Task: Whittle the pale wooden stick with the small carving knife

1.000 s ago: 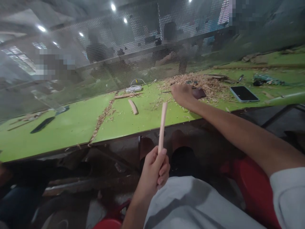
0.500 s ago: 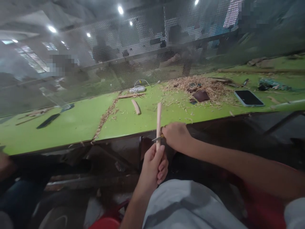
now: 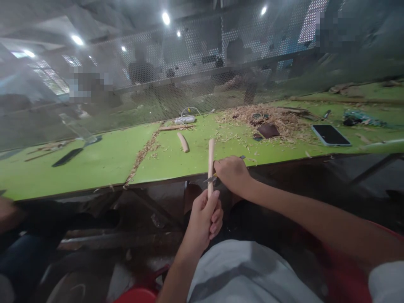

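Note:
My left hand (image 3: 205, 219) is wrapped round the lower end of a pale wooden stick (image 3: 211, 162), which stands nearly upright in front of the table edge. In my right hand (image 3: 232, 174) is a knife (image 3: 211, 179), its blade lying across the stick just above my left fist. Most of the knife's handle is hidden by my fingers, though a small grey end shows beyond the knuckles. A second pale, slightly curved wooden piece (image 3: 182, 142) lies on the green table (image 3: 160, 166) beyond my hands.
A heap of wood shavings (image 3: 284, 120) with dark scraps covers the back right. Near it lies a phone (image 3: 330, 135). A white power strip with a cable (image 3: 184, 120) sits by the mesh screen (image 3: 189, 90). At far left is another person's hand (image 3: 9, 214).
The knife blade has shifted slightly up the stick, and its angle has turned so that the handle end shows behind my right hand. My left hand keeps its grip.

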Demonstrator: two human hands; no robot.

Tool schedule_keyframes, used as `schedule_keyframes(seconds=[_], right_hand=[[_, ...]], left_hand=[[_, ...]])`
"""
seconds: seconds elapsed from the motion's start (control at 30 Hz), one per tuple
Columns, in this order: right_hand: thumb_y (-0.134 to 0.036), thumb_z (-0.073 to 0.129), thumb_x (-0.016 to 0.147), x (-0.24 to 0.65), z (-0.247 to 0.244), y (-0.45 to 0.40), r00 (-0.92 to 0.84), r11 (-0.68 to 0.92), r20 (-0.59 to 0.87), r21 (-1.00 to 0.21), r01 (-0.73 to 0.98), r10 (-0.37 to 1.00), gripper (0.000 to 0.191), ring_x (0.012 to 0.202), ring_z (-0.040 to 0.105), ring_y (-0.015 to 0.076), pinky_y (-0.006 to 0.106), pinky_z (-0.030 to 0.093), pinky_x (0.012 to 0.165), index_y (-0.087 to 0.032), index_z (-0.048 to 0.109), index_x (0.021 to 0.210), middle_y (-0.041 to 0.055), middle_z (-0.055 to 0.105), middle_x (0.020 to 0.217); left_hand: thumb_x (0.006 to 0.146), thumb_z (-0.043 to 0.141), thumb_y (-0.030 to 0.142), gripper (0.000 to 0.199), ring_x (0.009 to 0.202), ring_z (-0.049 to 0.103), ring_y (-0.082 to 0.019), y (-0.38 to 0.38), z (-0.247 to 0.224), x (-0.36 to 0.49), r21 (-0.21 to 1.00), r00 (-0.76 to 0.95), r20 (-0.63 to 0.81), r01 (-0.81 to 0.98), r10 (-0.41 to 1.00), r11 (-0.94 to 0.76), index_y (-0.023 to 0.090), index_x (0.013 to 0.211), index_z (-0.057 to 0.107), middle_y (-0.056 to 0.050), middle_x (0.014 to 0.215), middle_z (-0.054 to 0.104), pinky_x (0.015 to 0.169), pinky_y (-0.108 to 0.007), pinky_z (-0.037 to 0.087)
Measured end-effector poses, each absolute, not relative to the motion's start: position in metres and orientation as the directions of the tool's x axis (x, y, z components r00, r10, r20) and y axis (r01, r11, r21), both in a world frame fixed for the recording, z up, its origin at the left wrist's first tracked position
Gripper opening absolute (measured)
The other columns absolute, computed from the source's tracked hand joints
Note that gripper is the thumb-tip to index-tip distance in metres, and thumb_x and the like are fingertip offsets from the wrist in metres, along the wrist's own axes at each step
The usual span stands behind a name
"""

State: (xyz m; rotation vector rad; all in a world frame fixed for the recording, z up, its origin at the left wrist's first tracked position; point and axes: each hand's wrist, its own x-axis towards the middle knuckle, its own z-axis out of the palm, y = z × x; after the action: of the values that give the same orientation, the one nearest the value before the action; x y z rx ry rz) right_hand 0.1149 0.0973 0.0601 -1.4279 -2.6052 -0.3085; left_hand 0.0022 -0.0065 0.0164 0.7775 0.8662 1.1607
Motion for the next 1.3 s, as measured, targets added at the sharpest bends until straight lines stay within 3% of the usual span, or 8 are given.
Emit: schedule_keyframes(seconds=[0.57, 1.13, 1.2, 1.3], right_hand=[[-0.009, 0.042, 0.095, 0.099, 0.051, 0.128, -0.561, 0.558, 0.337, 0.115, 0.822, 0.756, 0.03, 0.079, 0.067, 0.0243, 0.033, 0.042, 0.072, -0.007, 0.072, 0.094, 0.0175, 0.074, 0.086], [-0.005, 0.043, 0.093, 0.088, 0.059, 0.142, -0.558, 0.565, 0.324, 0.082, 0.821, 0.764, 0.033, 0.083, 0.069, 0.0242, 0.032, 0.045, 0.076, -0.004, 0.076, 0.095, 0.0189, 0.074, 0.086], [-0.003, 0.038, 0.094, 0.094, 0.069, 0.158, -0.491, 0.504, 0.314, 0.046, 0.863, 0.812, 0.038, 0.089, 0.069, 0.0229, 0.03, 0.044, 0.079, -0.001, 0.075, 0.097, 0.0192, 0.074, 0.09], [-0.001, 0.031, 0.096, 0.116, 0.093, 0.193, -0.281, 0.325, 0.281, -0.124, 0.937, 0.918, 0.043, 0.104, 0.065, 0.02, 0.028, 0.041, 0.086, 0.009, 0.071, 0.105, 0.0224, 0.071, 0.103]], left_hand=[[0.082, 0.077, 0.052, 0.05, 0.03, 0.023, -0.002, -0.001, 0.018, -0.009, 0.886, 0.109, -0.159, -0.422, 0.981, 0.19, 0.023, 0.076, 0.036, 0.013, 0.049, 0.037, 0.025, -0.011, 0.02], [0.086, 0.075, 0.047, 0.048, 0.031, 0.023, -0.002, -0.001, 0.016, -0.017, 0.897, 0.085, -0.159, -0.403, 0.984, 0.18, 0.023, 0.074, 0.036, 0.013, 0.049, 0.037, 0.024, -0.011, 0.021], [0.087, 0.074, 0.047, 0.047, 0.03, 0.023, -0.002, -0.008, 0.017, -0.013, 0.895, 0.095, -0.183, -0.395, 0.979, 0.206, 0.023, 0.075, 0.036, 0.013, 0.049, 0.036, 0.024, -0.011, 0.02], [0.087, 0.074, 0.049, 0.044, 0.028, 0.023, -0.003, -0.024, 0.015, -0.004, 0.887, 0.191, -0.237, -0.358, 0.953, 0.293, 0.023, 0.079, 0.039, 0.014, 0.046, 0.036, 0.024, -0.011, 0.02]])
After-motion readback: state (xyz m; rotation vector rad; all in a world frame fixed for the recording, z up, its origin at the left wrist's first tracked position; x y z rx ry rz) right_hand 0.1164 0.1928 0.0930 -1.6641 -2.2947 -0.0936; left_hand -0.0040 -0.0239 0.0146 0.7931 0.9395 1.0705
